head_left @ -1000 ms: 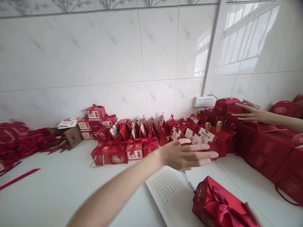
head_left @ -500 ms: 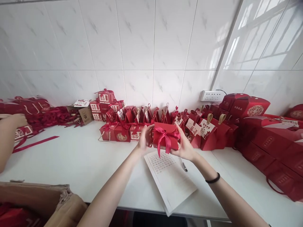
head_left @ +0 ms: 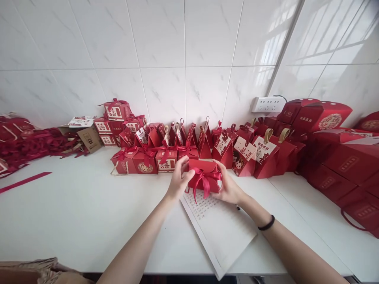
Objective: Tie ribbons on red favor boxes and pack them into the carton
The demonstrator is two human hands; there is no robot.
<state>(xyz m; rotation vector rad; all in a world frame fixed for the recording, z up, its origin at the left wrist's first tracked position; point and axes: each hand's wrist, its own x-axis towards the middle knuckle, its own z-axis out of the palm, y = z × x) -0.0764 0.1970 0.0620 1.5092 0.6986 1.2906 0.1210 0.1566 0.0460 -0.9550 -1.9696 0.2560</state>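
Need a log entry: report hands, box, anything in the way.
Left hand and right hand: holding red box between them. Ribbon bow tied. Notebook partly hidden by box.

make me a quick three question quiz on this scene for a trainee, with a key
1. What do the left hand and the right hand hold between them?
2. True or false: a thin black band circles the right wrist.
3. What lies on the flat white table, just below the hands in view? a) a white rectangular power strip b) a white paper pad with rows of writing c) a heap of dark red ribbons

Key: 1. A red card box tied with a shiny red ribbon bow. 2. True. 3. b.
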